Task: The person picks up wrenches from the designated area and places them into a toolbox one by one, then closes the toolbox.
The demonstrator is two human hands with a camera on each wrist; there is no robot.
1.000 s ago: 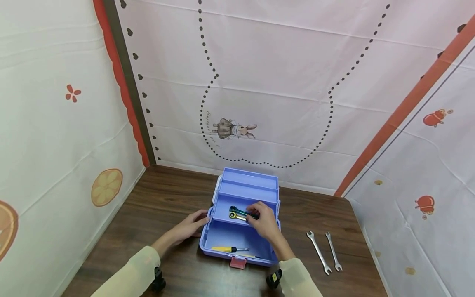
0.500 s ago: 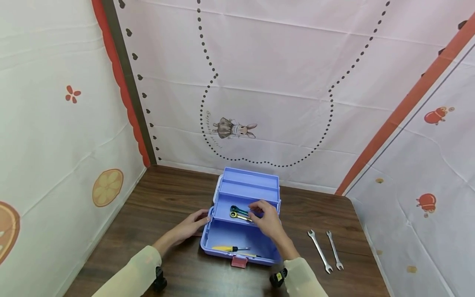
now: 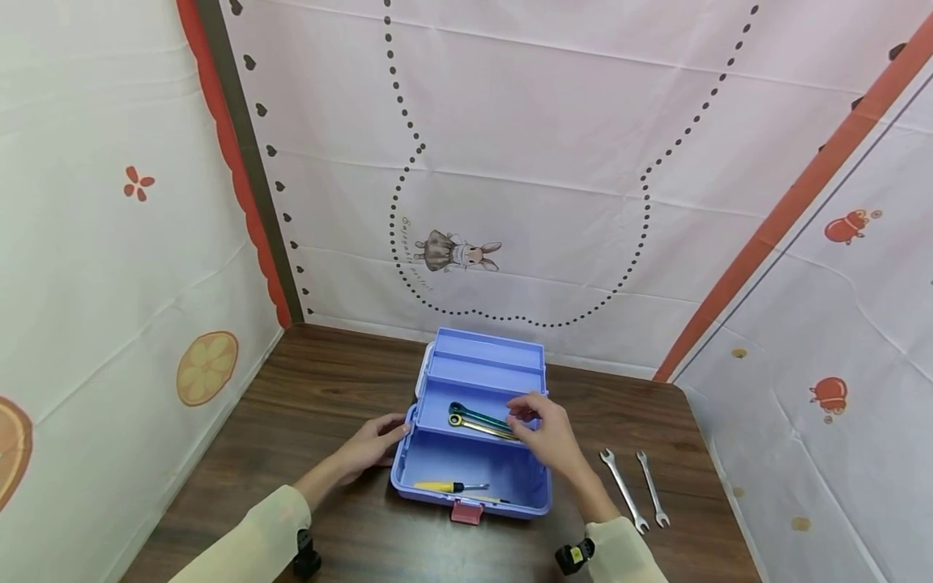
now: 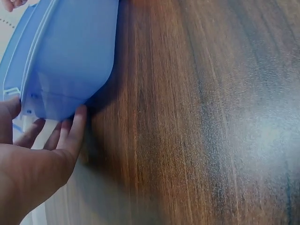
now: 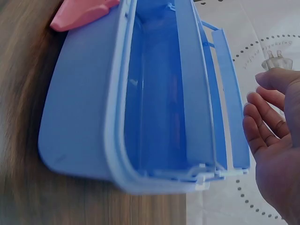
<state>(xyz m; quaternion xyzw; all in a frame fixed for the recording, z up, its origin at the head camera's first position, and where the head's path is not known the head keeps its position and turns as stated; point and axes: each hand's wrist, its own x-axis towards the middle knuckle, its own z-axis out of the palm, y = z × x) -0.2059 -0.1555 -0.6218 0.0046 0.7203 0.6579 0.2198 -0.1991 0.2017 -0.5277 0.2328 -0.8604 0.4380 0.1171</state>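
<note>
I've got the blue toolbox [image 3: 466,460] unfolded on the worktop [image 3: 408,552], lid back, trays stepped behind the main compartment, so everything's reachable from above. Person's left hand [image 3: 370,445] grips the box's left end, thumb at the rim, fingertips on the outer wall; I read that as bracing against a shift. Right hand [image 3: 547,429] hovers over the tray's right end, fingers loosely bent, thumb apart, holding nothing. Hands well apart. Green wrench [image 3: 481,417] and gold wrench [image 3: 484,429] lie side by side in the lower tray [image 3: 466,392], ring heads left, probably lengthwise because the tray is shallow and long. Yellow screwdriver [image 3: 452,487] lies along the front of the main compartment, near the red latch [image 3: 466,512]. Two open-ended wrenches [image 3: 624,492] sit right of the box, roughly parallel, likely spaced for easy pickup.
</note>
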